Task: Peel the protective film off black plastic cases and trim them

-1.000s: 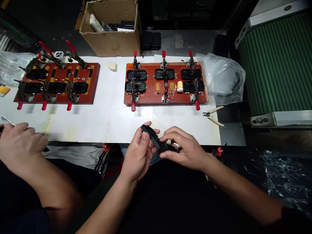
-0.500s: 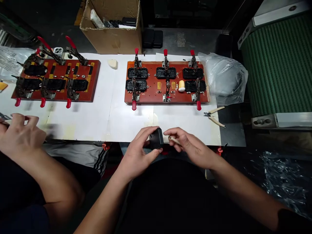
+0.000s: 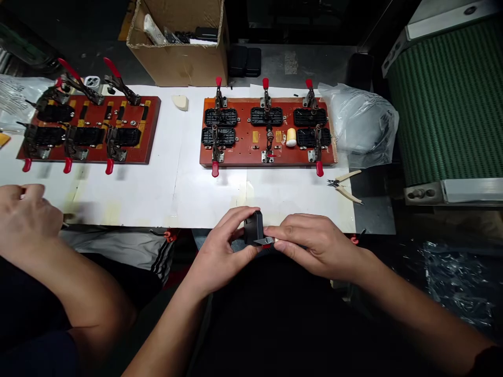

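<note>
My left hand (image 3: 222,256) is closed around a small black plastic part (image 3: 253,228), holding it upright near the table's front edge, above my lap. Pinched in my right hand (image 3: 318,243) is a small knife (image 3: 268,241). Its flat grey blade lies against the lower right edge of the black part, and most of its handle is hidden by my fingers. Beyond my hands lies a red-brown fixture board (image 3: 239,157) with red-handled toggle clamps and several black plastic parts on it. A yellow cylinder with a white end (image 3: 291,137) stands on this board.
Nippers (image 3: 345,187) lie at the right. Behind them is a plastic bag (image 3: 363,125), beside a green conveyor belt (image 3: 456,104). A second clamp board (image 3: 151,133) sits at the left, near a co-worker's hand (image 3: 29,222). A cardboard box (image 3: 188,65) stands at the back.
My right hand has turned and come in to the black part, bringing the knife blade against its edge. The part has dropped slightly. The co-worker's hand has moved left.
</note>
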A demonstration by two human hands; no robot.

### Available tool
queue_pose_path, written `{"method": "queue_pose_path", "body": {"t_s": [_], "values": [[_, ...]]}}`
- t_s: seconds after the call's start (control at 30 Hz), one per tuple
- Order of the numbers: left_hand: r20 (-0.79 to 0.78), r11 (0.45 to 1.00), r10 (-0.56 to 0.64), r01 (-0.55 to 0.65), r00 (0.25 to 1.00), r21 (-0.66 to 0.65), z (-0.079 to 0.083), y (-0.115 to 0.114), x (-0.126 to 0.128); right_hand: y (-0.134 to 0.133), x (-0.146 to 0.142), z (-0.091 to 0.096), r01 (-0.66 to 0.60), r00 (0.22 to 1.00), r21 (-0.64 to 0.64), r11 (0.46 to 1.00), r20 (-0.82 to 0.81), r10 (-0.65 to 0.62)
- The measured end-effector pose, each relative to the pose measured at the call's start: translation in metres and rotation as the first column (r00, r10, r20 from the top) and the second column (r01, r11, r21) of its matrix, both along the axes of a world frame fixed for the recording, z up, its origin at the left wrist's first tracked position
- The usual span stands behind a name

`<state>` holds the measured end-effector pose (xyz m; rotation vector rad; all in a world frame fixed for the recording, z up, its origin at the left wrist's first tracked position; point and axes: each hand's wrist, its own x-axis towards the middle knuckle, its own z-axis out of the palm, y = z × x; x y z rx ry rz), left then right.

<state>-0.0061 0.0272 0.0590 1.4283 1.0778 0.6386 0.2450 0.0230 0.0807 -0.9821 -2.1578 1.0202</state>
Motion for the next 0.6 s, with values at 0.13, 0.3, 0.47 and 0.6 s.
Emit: {"method": "queue_pose_path", "body": {"t_s": [0.13,0.3,0.47,0.6], "values": [[-0.007,1.000,-0.004,0.004,1.000,0.003,-0.002,-0.001,0.000,-0.002,0.000,0.000,-0.004,1.000,0.038,0.999,0.006,0.004],[0.017,0.997,-0.067,0.068,0.998,-0.035,0.003,-0.002,0.002,0.003,0.008,-0.017,0.116,0.992,0.040,0.993,0.054,-0.118],[0.034,0.980,-0.165,0.168,0.986,-0.105,0.011,-0.005,0.005,0.012,0.016,-0.022,0.361,0.925,-0.084,0.929,0.158,-0.346],[0.073,0.984,-0.148,0.154,0.986,-0.087,0.007,-0.005,0.010,0.012,0.002,-0.006,0.250,0.967,-0.321,0.913,0.036,-0.252]]}}
